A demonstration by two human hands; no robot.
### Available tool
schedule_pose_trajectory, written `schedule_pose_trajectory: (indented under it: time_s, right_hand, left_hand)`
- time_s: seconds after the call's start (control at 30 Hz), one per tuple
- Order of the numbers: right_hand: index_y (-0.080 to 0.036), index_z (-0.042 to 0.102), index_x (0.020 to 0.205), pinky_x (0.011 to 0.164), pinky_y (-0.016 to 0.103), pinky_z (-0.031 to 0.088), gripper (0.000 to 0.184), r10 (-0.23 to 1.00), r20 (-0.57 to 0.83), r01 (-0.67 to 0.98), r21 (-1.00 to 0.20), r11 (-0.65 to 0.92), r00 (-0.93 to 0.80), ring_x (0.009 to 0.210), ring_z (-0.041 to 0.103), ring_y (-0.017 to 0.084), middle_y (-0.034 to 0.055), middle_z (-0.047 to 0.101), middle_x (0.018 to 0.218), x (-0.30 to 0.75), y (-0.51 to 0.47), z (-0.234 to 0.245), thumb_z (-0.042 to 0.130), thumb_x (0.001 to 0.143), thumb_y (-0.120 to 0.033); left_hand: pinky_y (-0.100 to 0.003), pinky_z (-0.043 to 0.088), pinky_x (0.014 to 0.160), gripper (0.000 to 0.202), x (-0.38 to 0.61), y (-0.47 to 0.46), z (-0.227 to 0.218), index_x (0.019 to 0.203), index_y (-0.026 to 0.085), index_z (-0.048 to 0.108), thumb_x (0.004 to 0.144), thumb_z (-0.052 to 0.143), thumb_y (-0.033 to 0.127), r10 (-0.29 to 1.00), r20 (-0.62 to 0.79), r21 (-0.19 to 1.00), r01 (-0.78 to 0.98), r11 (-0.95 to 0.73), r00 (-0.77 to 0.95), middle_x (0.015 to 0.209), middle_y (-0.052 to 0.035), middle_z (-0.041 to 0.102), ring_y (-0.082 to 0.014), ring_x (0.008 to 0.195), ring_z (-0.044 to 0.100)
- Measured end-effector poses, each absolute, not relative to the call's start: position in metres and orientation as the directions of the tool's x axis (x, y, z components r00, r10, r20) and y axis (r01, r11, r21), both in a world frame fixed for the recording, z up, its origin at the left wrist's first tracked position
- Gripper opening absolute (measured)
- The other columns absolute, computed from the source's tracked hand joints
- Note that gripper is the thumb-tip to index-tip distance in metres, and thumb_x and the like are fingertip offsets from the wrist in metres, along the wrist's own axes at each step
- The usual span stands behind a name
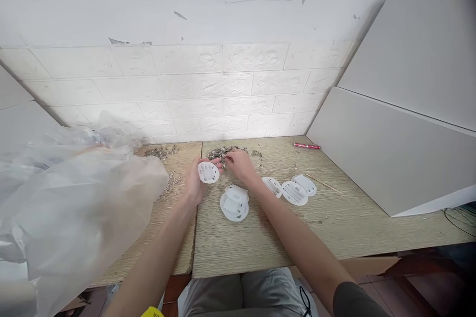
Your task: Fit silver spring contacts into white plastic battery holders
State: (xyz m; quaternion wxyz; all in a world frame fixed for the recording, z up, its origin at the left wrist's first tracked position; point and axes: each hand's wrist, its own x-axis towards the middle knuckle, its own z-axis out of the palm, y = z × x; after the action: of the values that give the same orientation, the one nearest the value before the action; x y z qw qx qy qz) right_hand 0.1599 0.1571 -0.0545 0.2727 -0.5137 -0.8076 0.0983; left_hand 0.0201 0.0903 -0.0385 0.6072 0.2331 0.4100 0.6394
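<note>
In the head view my left hand (194, 181) holds a round white plastic piece (208, 172) with slots in it, its slotted face turned up. My right hand (240, 164) reaches to the pile of small metal parts (219, 152) by the wall, thumb and fingertips pinched together. Whatever sits between those fingertips is too small to make out. Below the hands lies a stack of white plastic pieces (234, 203). To the right, partly behind my right forearm, several similar round pieces (294, 193) lie overlapping.
A large translucent plastic bag (82, 198) bulges over the table's left side. More small metal parts (159, 152) are scattered near it. A red pen-like object (307, 146) and a thin stick (324, 184) lie at right. Grey panels (401, 148) stand on the right; a brick-patterned wall (193, 89) closes the back.
</note>
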Motion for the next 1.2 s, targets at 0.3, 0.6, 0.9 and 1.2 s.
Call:
schedule_pose_trajectory:
  time_s: [0.3, 0.6, 0.9, 1.2]
  right_hand:
    - [-0.015, 0.068, 0.072, 0.06, 0.027, 0.042, 0.02, 0.977, 0.18, 0.218, -0.955, 0.201, -0.112, 0.063, 0.054, 0.013, 0.001, 0.064, 0.067, 0.172, 0.137, -0.044, 0.068, 0.069, -0.034]
    - [-0.017, 0.067, 0.086, 0.069, 0.03, 0.05, 0.027, 0.948, 0.189, -0.168, -0.975, 0.149, -0.255, 0.071, 0.06, 0.015, 0.0025, 0.068, 0.076, 0.166, 0.119, -0.046, 0.073, 0.064, -0.032]
    - [-0.016, 0.07, 0.08, 0.064, 0.027, 0.047, 0.011, 0.944, 0.232, 0.204, -0.938, 0.281, -0.236, 0.066, 0.059, 0.013, 0.0022, 0.069, 0.074, 0.169, 0.124, -0.056, 0.06, 0.076, -0.02]
    - [-0.019, 0.074, 0.091, 0.081, 0.031, 0.046, 0.011, 0.757, 0.434, 0.34, -0.704, 0.623, -0.489, 0.091, 0.057, 0.017, 0.0056, 0.059, 0.098, 0.17, 0.12, -0.055, 0.067, 0.082, -0.022]
  left_hand:
    - [-0.039, 0.058, 0.083, 0.032, 0.02, 0.094, -0.04, 0.088, 0.013, 0.065, 0.094, 0.045, 0.037, 0.969, -0.226, 0.761, -0.639, 0.111, -0.101, 0.086, -0.011, 0.072, -0.0226, 0.087, 0.071]
    - [-0.035, 0.059, 0.073, 0.038, 0.017, 0.093, -0.034, 0.111, 0.008, 0.063, 0.094, 0.042, 0.034, 0.929, -0.36, 0.612, -0.729, 0.308, 0.09, 0.095, -0.0157, 0.071, -0.0219, 0.083, 0.07]
    - [-0.035, 0.058, 0.074, 0.033, 0.022, 0.093, -0.042, 0.116, 0.009, 0.06, 0.084, 0.052, 0.013, 0.931, -0.347, 0.649, -0.688, 0.325, 0.113, 0.106, -0.0163, 0.068, -0.0208, 0.081, 0.069]
    - [-0.027, 0.053, 0.064, 0.034, 0.018, 0.093, -0.041, 0.117, 0.013, 0.057, 0.084, 0.051, 0.01, 0.946, -0.315, 0.66, -0.699, 0.275, 0.075, 0.108, -0.0129, 0.069, -0.0162, 0.076, 0.067]
